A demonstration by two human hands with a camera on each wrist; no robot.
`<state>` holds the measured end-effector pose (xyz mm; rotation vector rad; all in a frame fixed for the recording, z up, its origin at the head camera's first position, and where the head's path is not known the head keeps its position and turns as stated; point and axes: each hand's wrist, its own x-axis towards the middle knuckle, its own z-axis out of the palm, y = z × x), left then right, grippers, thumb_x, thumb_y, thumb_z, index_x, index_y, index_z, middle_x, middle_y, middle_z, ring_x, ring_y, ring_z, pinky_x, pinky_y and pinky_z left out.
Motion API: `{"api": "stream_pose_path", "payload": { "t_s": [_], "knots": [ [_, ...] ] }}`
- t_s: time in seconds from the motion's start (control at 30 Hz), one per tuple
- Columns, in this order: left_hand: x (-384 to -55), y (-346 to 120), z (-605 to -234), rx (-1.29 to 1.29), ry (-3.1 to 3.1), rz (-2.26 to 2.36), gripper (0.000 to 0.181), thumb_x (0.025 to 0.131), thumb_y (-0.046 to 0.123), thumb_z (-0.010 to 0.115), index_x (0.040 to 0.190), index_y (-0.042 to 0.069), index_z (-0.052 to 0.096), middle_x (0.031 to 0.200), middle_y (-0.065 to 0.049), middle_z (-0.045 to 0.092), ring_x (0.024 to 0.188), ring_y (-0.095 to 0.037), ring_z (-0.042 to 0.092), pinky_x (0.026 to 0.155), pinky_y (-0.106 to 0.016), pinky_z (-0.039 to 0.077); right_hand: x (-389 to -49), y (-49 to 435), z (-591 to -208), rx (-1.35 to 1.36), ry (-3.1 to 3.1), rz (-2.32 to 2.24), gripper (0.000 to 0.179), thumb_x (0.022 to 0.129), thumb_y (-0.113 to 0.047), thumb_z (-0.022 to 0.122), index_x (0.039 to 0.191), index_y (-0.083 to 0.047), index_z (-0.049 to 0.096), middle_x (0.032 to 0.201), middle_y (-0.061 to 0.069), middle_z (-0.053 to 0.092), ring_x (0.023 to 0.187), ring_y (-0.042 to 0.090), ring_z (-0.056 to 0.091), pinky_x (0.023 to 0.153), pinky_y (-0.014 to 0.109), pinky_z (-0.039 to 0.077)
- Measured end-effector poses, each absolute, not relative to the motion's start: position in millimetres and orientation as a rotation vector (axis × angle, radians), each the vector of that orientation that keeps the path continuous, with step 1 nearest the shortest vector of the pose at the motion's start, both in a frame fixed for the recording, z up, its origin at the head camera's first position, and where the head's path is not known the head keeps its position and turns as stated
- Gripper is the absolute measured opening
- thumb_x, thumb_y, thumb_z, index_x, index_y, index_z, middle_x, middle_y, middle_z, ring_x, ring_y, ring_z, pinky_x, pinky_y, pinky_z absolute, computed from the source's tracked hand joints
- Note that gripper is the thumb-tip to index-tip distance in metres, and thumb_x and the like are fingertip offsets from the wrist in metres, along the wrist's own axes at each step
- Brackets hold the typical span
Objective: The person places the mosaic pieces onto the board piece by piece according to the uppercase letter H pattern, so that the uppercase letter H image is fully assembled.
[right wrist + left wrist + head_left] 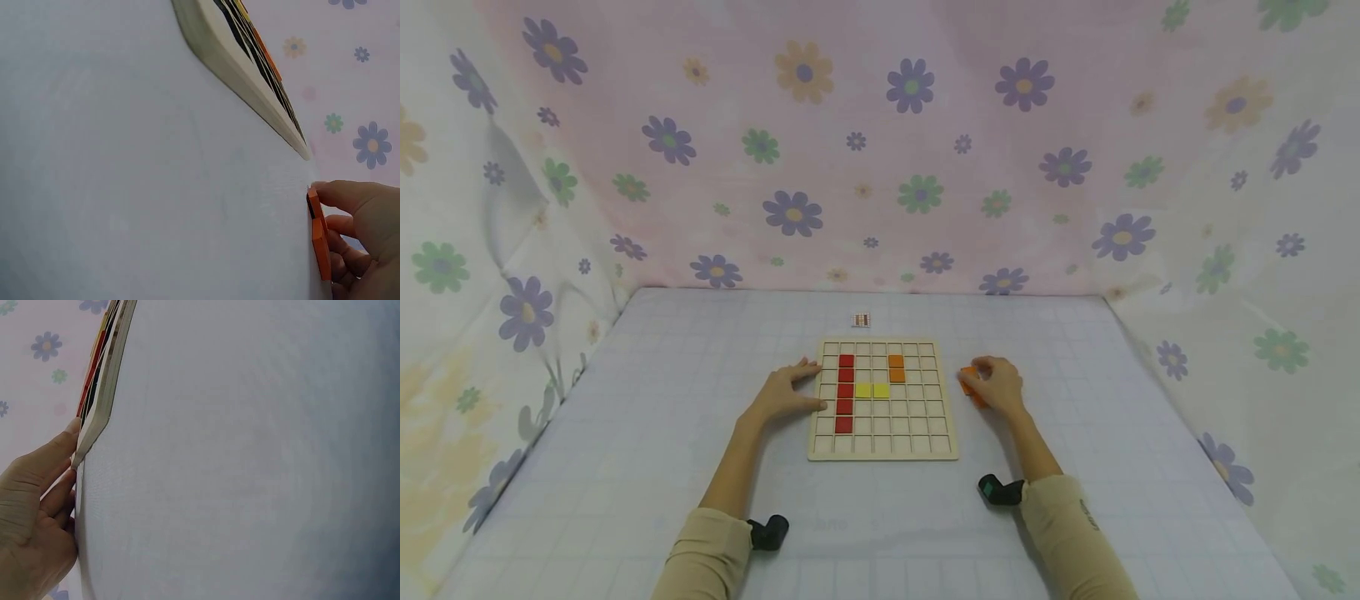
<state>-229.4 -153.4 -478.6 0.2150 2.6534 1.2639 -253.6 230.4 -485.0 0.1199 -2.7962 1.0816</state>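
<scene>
Wooden grid board (883, 451): lay flat on the table (625, 433), bearing red, yellow and orange tiles.
Left hand (786, 392): fingers straight, resting against the board's left edge, holding nothing.
Right hand (997, 385): just right of the board, fingers curled round an orange piece (967, 379) lying on the table.

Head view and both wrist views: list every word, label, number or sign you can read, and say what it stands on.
No readable text in any view.
Small card behind the wooden grid board: red marks, too small to read.
Right sleeve: a dark mark, too blurred to read.
Orange pieces under the right hand, board tiles, left hand: no print.
</scene>
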Motion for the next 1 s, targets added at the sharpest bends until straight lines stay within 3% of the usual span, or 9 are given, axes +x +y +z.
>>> {"api": "stream_pose_path", "payload": {
  "t_s": [0.33,0.53,0.73,1.0],
  "knots": [
    [-228,-153,-477,0.291,2.673,1.275,0.073,0.070,0.029,0.082,0.133,0.005,0.053,0.147,-0.016,0.037,0.139,-0.032,0.026,0.113,-0.053,0.019,-257,228,-480,0.139,-2.848,1.170,0.041,0.079,-0.006,0.065,0.117,0.010,0.058,0.111,0.027,0.061,0.100,0.039,0.058,0.089,0.047,0.048],
    [-229,-153,-478,0.293,2.667,1.287,0.072,0.071,0.028,0.082,0.132,0.005,0.054,0.146,-0.016,0.037,0.139,-0.032,0.027,0.113,-0.053,0.019,-256,230,-480,0.118,-2.871,1.106,0.037,0.078,-0.008,0.065,0.109,0.011,0.059,0.099,0.025,0.062,0.088,0.033,0.057,0.078,0.042,0.049],
    [-228,-153,-476,0.279,2.668,1.279,0.073,0.070,0.028,0.082,0.133,0.005,0.053,0.147,-0.016,0.036,0.140,-0.032,0.026,0.113,-0.053,0.018,-256,231,-482,0.141,-2.815,1.177,0.042,0.078,-0.008,0.068,0.114,0.012,0.056,0.101,0.025,0.064,0.088,0.033,0.059,0.076,0.039,0.051],
    [-229,-154,-477,0.283,2.667,1.284,0.072,0.070,0.028,0.082,0.132,0.005,0.054,0.147,-0.016,0.036,0.140,-0.032,0.026,0.113,-0.054,0.018,-253,220,-481,0.323,-2.688,1.340,0.035,0.078,-0.009,0.073,0.107,0.008,0.063,0.097,0.021,0.066,0.084,0.031,0.061,0.073,0.033,0.052]
  ]
}}
